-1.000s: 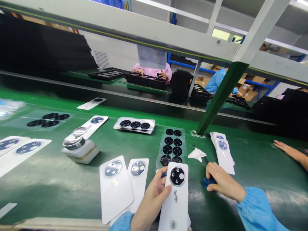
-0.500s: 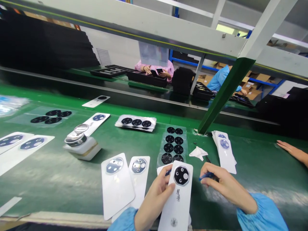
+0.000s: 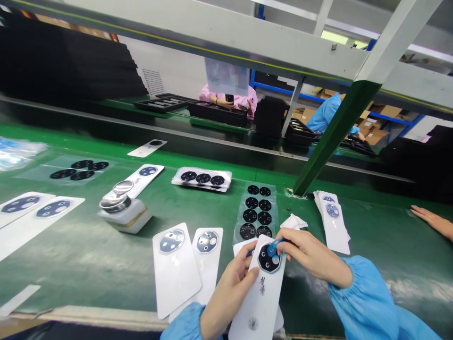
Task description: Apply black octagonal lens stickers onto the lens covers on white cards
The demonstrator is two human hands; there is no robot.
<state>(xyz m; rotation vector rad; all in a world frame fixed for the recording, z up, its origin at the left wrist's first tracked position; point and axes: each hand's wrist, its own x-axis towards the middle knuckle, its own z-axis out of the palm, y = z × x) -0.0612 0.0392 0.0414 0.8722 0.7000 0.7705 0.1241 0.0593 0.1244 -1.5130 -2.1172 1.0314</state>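
My left hand point(image 3: 231, 283) is closed around the edge of a white phone back cover point(image 3: 257, 307) with dark lettering and a round emblem. A black octagonal camera lens plate point(image 3: 266, 264) sits near the top of that cover. Pinched in my right hand point(image 3: 313, 255), a small blue tool point(image 3: 272, 249) meets the upper part of the lens plate; its full shape is hidden by my fingers. Part of another white cover point(image 3: 279, 321) shows beneath the held one. Just beyond lies a clear sheet of black lens stickers point(image 3: 250, 216), with a crumpled white cloth point(image 3: 293, 221) beside it.
Two white covers point(image 3: 177, 283) lie left of my hands, and a stack of covers point(image 3: 334, 229) lies right. A white dispenser bottle with a metal lid point(image 3: 125, 215) stands at left. A green post point(image 3: 332, 146) rises ahead. Another person's hand point(image 3: 432, 221) rests at far right.
My right hand has moved left with the blue tool, from beside the cover onto its lens plate. My left hand still holds the cover in nearly the same place.
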